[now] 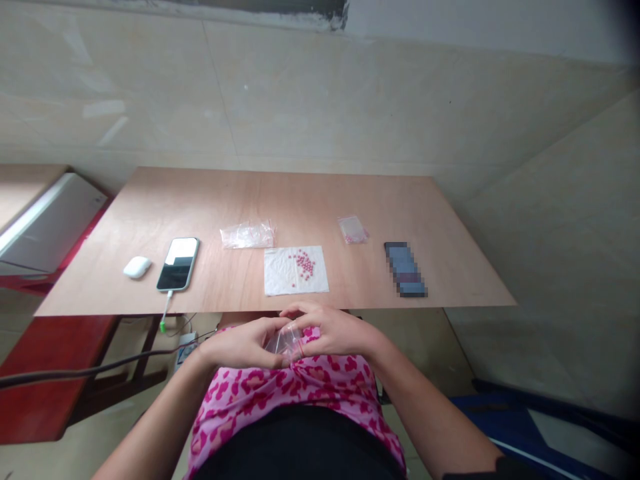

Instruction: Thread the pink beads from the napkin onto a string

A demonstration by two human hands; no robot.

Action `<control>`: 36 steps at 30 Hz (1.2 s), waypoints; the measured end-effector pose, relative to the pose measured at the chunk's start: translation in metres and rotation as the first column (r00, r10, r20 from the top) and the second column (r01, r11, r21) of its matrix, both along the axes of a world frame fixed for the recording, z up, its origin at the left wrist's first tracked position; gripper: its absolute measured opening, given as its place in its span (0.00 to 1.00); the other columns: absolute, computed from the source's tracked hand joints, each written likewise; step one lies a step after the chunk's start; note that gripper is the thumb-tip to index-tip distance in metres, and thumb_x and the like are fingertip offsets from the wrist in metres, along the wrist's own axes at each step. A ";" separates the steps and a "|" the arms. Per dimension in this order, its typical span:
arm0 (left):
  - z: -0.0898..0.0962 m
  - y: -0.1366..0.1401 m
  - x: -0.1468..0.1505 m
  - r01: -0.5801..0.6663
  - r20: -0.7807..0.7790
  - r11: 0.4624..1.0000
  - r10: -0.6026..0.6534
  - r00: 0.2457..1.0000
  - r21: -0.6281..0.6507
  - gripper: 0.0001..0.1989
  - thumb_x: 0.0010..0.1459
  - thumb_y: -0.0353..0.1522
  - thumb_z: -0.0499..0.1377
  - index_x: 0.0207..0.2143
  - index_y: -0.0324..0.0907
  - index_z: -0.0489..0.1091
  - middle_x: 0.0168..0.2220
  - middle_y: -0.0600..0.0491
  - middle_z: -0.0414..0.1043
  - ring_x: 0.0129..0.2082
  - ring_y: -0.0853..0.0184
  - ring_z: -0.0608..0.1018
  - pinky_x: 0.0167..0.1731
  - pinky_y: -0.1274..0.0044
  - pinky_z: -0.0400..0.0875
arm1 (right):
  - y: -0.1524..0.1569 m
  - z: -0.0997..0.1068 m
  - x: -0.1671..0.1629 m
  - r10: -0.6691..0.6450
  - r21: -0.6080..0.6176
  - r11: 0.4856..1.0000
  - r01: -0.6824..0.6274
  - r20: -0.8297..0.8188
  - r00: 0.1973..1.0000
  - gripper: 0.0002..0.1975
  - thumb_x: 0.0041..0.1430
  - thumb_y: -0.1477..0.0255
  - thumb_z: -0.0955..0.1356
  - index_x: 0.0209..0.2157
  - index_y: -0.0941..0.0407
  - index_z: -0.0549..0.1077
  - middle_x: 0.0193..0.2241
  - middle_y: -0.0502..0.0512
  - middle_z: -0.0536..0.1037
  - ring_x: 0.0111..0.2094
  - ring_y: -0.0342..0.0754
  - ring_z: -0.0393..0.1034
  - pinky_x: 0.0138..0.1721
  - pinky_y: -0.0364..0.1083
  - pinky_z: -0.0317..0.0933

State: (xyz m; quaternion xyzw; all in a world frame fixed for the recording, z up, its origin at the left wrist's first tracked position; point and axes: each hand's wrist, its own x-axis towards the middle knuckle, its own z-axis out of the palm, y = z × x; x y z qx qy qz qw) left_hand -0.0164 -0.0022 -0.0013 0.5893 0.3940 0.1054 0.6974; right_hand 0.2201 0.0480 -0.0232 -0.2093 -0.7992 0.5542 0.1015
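Over my lap, just below the table's near edge, my left hand (247, 343) and my right hand (333, 330) are both closed on a small clear plastic zip bag (284, 343). A reddish strip runs along the bag's edge by my right fingers. Whether anything is inside the bag I cannot tell. Beyond my hands, a white paper napkin (277, 273) lies flat on the table with several small pink beads (305, 265) scattered on it. Farther right lies another small clear bag (353, 229), with pink beads in its lower end.
A crumpled clear plastic bag (247, 235) lies behind the napkin on the wooden table (300, 193). A phone (179, 264) with a charging cable and a white earbud case (137, 267) are at left. A dark phone (406, 269) lies at right. Behind stands a tiled wall.
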 end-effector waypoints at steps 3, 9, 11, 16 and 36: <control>0.000 0.002 -0.007 -0.014 0.053 1.000 0.015 0.998 -0.015 0.22 0.56 0.34 0.65 0.54 0.43 0.75 0.44 0.48 0.79 0.36 0.62 0.80 0.36 0.73 0.75 | 0.005 -0.001 0.005 -0.026 0.023 0.999 0.026 -0.004 1.000 0.23 0.59 0.67 0.77 0.56 0.47 0.79 0.60 0.57 0.72 0.59 0.53 0.69 0.61 0.50 0.62; -0.008 0.007 -0.018 -0.190 0.074 0.981 0.193 0.978 -0.049 0.22 0.65 0.39 0.62 0.59 0.43 0.73 0.53 0.42 0.78 0.51 0.56 0.80 0.52 0.64 0.75 | 0.016 -0.002 0.020 -0.156 0.079 0.985 0.154 0.013 0.988 0.21 0.61 0.65 0.76 0.56 0.50 0.79 0.61 0.60 0.70 0.62 0.55 0.66 0.63 0.53 0.62; -0.013 0.008 -0.022 -0.243 0.042 0.969 0.244 0.969 -0.037 0.23 0.66 0.41 0.61 0.60 0.42 0.72 0.53 0.42 0.78 0.52 0.56 0.80 0.54 0.63 0.74 | 0.018 -0.005 0.024 -0.192 0.088 0.978 0.190 0.008 0.981 0.22 0.62 0.65 0.76 0.58 0.50 0.78 0.62 0.60 0.69 0.62 0.54 0.66 0.63 0.53 0.62; -0.024 0.006 -0.026 -0.192 0.011 0.980 0.192 0.981 0.048 0.35 0.59 0.38 0.68 0.67 0.48 0.63 0.57 0.42 0.76 0.54 0.55 0.79 0.54 0.62 0.75 | 0.016 -0.006 0.022 -0.204 0.146 0.969 0.199 0.023 0.979 0.21 0.63 0.65 0.75 0.57 0.49 0.78 0.63 0.59 0.69 0.61 0.54 0.67 0.62 0.51 0.63; -0.016 -0.006 0.012 -0.012 -0.206 0.958 0.074 0.976 0.286 0.11 0.56 0.34 0.65 0.42 0.42 0.74 0.41 0.51 0.79 0.41 0.58 0.80 0.40 0.71 0.72 | -0.016 -0.008 -0.014 -0.050 0.399 0.917 -0.021 0.166 0.985 0.06 0.68 0.72 0.71 0.43 0.52 0.82 0.35 0.52 0.79 0.34 0.45 0.71 0.33 0.42 0.56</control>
